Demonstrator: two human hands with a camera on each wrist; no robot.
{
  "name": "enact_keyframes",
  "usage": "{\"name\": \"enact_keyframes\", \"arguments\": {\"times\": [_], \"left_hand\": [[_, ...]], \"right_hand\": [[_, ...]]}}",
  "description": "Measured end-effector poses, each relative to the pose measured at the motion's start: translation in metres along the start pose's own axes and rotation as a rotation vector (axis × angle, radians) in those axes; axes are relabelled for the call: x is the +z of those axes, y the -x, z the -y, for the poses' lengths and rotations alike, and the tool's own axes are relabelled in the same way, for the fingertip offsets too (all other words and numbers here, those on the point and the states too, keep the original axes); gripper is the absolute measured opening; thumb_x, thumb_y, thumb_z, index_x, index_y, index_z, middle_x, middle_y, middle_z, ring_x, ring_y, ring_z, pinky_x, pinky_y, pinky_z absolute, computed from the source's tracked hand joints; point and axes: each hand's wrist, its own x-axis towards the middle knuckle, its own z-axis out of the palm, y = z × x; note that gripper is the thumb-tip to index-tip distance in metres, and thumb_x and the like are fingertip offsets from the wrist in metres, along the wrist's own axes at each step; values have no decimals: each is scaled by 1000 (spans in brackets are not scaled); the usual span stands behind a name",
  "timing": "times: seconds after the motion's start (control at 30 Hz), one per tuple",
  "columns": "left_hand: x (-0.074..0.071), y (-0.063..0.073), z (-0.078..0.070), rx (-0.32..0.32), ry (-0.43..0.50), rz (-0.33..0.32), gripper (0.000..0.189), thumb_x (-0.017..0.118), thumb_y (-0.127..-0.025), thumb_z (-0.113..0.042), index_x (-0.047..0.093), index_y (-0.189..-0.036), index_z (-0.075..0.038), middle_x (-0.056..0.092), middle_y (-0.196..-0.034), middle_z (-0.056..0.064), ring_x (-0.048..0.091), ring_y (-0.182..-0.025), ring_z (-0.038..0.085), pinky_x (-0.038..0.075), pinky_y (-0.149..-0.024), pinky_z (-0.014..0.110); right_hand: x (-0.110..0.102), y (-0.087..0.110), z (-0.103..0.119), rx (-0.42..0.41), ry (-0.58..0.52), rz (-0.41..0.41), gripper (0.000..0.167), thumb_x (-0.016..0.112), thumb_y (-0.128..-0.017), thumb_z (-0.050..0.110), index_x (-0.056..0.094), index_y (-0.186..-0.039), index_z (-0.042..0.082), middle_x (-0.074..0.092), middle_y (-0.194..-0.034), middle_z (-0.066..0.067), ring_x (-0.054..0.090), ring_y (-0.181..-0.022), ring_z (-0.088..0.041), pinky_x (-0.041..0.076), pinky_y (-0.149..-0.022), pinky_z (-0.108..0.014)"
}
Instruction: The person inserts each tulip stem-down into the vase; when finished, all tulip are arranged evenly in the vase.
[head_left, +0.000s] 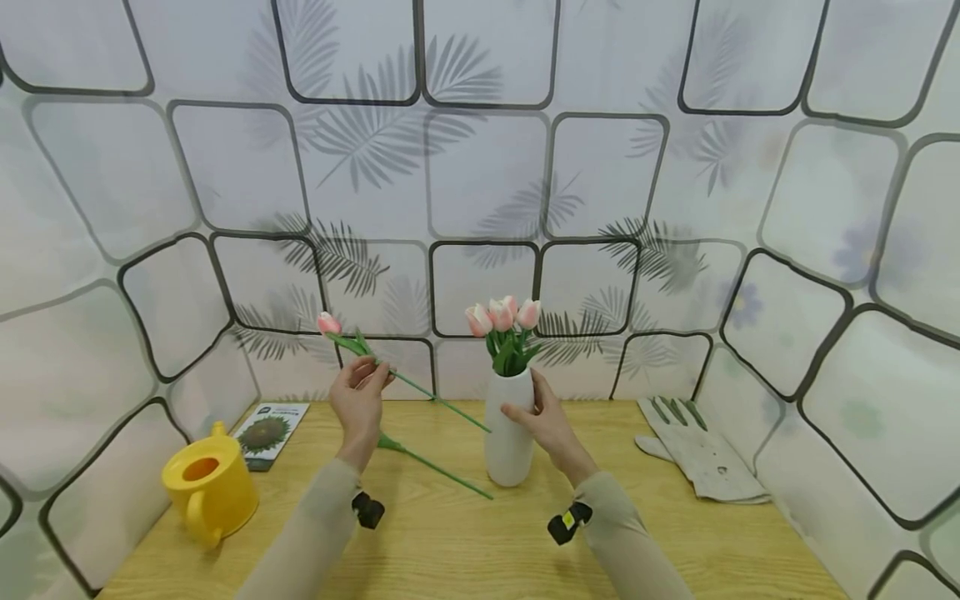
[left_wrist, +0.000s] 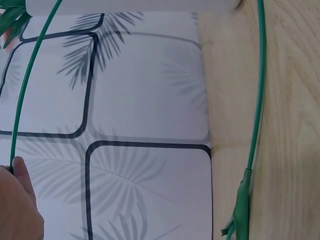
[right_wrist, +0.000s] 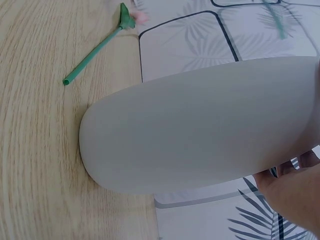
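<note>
My left hand (head_left: 358,404) pinches the green stem of a pink tulip (head_left: 328,324) between thumb and fingers, in the air left of the vase. The stem slants down to the right, and its lower end appears in front of the white vase (head_left: 508,454). Several pink-and-white tulips (head_left: 502,315) stand in the vase, which is upright on the table. Around the vase's upper right side, my right hand (head_left: 551,421) grips it. Another tulip's stem (head_left: 450,477) lies on the table below the left hand; that hand and arm hide its head in the head view.
A yellow watering can (head_left: 225,492) stands at the left of the wooden table (head_left: 450,550). Behind it lies a seed packet (head_left: 270,433) with a sunflower picture. Pale gardening gloves (head_left: 701,450) lie at the right. A patterned curtain (head_left: 487,183) encloses the back and sides.
</note>
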Motion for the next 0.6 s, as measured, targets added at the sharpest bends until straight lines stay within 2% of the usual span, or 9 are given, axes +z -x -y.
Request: {"name": "enact_keyframes", "arguments": {"times": [0.17, 0.43, 0.6], "left_hand": [[13, 1, -12, 14, 42, 6, 22, 71, -82, 11, 66, -101, 2, 66, -87, 11, 70, -69, 14, 61, -72, 29], [26, 0, -27, 67, 105, -15, 21, 71, -83, 10, 63, -101, 5, 63, -85, 9, 68, -66, 13, 61, -70, 28], [32, 0, -35, 75, 126, -36, 21, 71, -83, 10, 62, -99, 1, 62, -86, 9, 69, -67, 15, 61, -70, 28]], "right_hand": [[-1, 2, 6, 14, -23, 23, 84, 70, -92, 21, 16, -157, 19, 31, -158, -14, 34, -143, -37, 30, -115, -59], [1, 17, 34, 31, -14, 54, 85, 67, -94, 18, 12, -158, 13, 28, -159, -18, 33, -143, -39, 31, -115, -58], [1, 17, 34, 32, -15, 46, 84, 68, -94, 19, 13, -158, 15, 28, -159, -15, 32, -143, -38, 30, -115, -59]]}}
